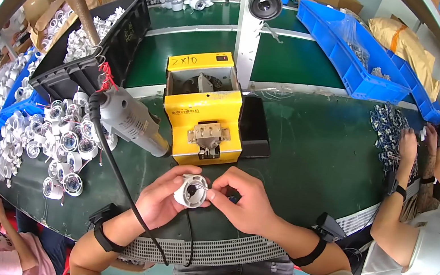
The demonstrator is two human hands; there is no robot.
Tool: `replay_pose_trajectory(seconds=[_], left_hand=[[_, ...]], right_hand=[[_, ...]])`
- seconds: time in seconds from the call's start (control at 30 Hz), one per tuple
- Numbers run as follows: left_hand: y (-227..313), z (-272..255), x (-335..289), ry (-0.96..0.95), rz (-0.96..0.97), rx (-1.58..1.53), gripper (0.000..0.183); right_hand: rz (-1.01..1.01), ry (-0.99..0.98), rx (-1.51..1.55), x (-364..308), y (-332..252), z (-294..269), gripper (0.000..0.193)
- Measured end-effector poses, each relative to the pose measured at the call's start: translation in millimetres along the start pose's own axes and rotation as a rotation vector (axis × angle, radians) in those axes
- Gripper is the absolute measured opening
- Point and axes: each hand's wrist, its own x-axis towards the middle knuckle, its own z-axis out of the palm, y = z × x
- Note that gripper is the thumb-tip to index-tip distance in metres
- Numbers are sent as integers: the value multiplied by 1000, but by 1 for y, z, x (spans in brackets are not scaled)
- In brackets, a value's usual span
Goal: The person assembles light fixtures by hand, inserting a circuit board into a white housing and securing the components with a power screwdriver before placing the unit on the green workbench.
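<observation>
1. White round lamp housing [191,190] held low centre over green bench [310,152], just in front of yellow feeder machine [205,109].
2. Left hand [161,200] cupped under and around housing, fingers closed on its side.
3. Right hand [242,198] closed in a narrow pinch at housing's open face, fingertips touching rim; what sits in the pinch too small to tell.
4. Thin black wire hanging from housing between both wrists.
5. Grey power screwdriver [128,118] lying left of machine, black cable running down past left wrist.
6. Pile of white housings with shiny reflectors [55,140] well left of hands.
7. Black crate [124,36] of white parts behind that pile, tilted.
8. Handwritten marking on machine's yellow top panel; small printed line on its front face.
9. Blue bins [353,61] upper right, clear bag of small metal parts inside.
10. Tan sacks [407,46] behind bins; brown cartons along far edge.
11. Black round speaker [264,4] on white post, top centre.
12. Another person's hands [409,144] at right, on heap of small metal parts.
</observation>
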Motion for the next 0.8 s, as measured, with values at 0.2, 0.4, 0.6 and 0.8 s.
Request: replay_pose_trajectory(seconds=[0.2, 0.4, 0.6, 0.8], left_hand=[[-2, 3, -3, 57, 79, 0, 41], [-11, -1, -4, 34, 131, 153, 38], [-6, 1, -5, 83, 243, 92, 38], [-4, 6, -4, -58, 242, 30, 56]], right_hand=[[-60, 32, 10, -1, 4, 5, 10], [-123, 159, -160, 2, -2, 8, 13], [-453, 159, -484, 2, -2, -9, 25], [200, -67, 576, -5, 2, 2, 20]])
